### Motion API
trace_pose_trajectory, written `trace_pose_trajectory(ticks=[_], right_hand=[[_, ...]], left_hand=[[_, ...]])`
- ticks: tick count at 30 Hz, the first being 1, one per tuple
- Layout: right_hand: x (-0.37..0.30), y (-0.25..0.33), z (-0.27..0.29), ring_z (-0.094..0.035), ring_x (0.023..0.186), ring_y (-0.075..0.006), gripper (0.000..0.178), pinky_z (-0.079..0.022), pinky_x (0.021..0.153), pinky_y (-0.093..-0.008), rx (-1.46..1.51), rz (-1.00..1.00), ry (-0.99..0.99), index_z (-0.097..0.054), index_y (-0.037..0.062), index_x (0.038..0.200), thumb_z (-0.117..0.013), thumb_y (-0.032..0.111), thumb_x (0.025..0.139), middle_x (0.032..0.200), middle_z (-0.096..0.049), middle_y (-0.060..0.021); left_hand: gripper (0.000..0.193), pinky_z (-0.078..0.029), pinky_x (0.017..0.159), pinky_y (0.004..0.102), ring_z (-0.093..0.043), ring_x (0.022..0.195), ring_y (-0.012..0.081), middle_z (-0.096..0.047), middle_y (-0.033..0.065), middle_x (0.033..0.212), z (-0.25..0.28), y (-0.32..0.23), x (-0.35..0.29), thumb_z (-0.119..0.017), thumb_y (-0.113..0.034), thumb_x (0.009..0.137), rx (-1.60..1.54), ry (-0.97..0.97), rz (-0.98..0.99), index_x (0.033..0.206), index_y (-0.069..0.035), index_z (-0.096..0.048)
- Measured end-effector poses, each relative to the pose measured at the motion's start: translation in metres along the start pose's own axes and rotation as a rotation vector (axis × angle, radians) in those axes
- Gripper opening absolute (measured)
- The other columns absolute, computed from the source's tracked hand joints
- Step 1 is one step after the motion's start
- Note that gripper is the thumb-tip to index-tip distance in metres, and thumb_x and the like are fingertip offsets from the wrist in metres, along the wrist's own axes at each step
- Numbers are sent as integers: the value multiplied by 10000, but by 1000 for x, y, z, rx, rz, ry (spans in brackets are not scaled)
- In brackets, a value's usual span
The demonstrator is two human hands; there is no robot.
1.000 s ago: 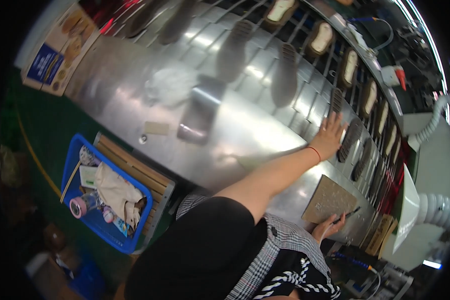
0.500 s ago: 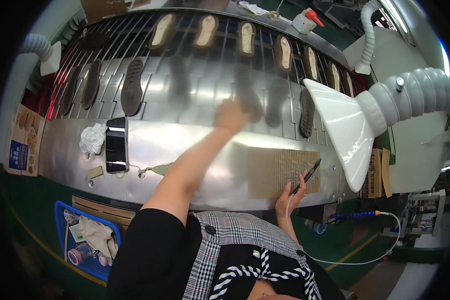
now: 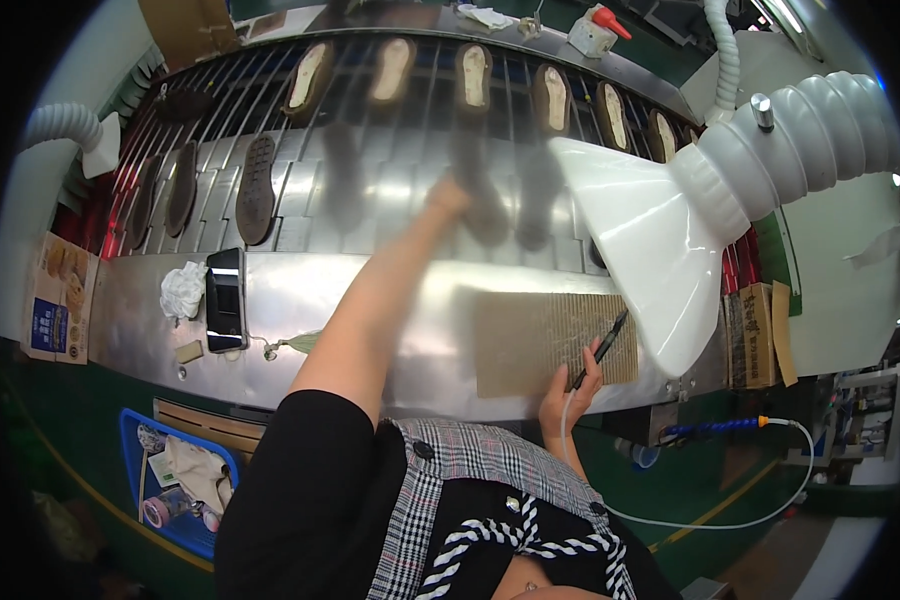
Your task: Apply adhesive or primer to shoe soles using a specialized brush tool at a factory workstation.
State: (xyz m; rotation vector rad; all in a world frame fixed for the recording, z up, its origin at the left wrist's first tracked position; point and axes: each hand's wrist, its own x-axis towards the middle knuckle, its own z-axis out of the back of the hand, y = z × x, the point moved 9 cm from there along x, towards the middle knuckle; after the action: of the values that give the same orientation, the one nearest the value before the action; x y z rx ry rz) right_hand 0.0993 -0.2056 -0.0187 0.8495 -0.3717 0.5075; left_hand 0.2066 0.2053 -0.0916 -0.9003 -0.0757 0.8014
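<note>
My left hand [image 3: 450, 198] reaches out over the metal slats, smeared by motion. It meets the left edge of a blurred dark shoe sole [image 3: 485, 205]; whether the fingers grip it I cannot tell. More blurred soles lie either side, one at left [image 3: 343, 185] and one at right [image 3: 537, 200]. Low over the front ledge, my right hand [image 3: 573, 393] is closed round a black pen-shaped tool [image 3: 604, 347] with a thin white hose [image 3: 567, 430] trailing from it. Under the tool lies a sheet of corrugated cardboard [image 3: 510, 345].
Sharper soles [image 3: 256, 190] sit farther left. Several soles with pale insoles [image 3: 474, 78] line the far side. A white extraction hood [image 3: 640, 240] juts in from the right. A phone [image 3: 226, 300] and crumpled tissue [image 3: 182, 290] rest on the ledge; a blue basket [image 3: 126, 450] stands lower left.
My left hand has reached farther away along the sole. The view has shifted, so the hood now appears farther left and covers most of the right-hand sole. My right hand keeps hold of the tool.
</note>
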Motion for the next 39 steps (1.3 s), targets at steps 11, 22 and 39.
trace_pose_trajectory(ticks=[11, 22, 39], right_hand=[[16, 25, 18, -574, 1039, -307, 377, -426, 960, -375, 184, 64, 60, -578, 7, 1291, -578, 16, 914, 1141, -649, -140], [18, 80, -33, -659, 929, -201, 330, -525, 863, -309, 1404, -767, 477, -577, -58, 1262, -545, 110, 980, 1058, -684, -188], [26, 359, 26, -633, 635, -214, 311, -490, 523, -294, 529, 915, 187, -667, -75, 999, -735, -18, 701, 787, -653, -128]], left_hand=[[425, -444, 1074, 400, -559, 1227, 287, -576, 170, 1322, 102, 54, -165, -516, -202, 978, -1638, 615, 3, 1329, 37, -492], [638, -467, 965, 549, -490, 1262, 331, -354, 97, 1535, 101, 55, -280, -213, -518, 1009, -2118, 724, -76, 1503, -134, -344], [587, -478, 997, 341, -535, 1212, 275, -389, 178, 1480, 166, 4, -327, -427, -258, 1023, -1606, 225, -646, 1523, -58, -195]])
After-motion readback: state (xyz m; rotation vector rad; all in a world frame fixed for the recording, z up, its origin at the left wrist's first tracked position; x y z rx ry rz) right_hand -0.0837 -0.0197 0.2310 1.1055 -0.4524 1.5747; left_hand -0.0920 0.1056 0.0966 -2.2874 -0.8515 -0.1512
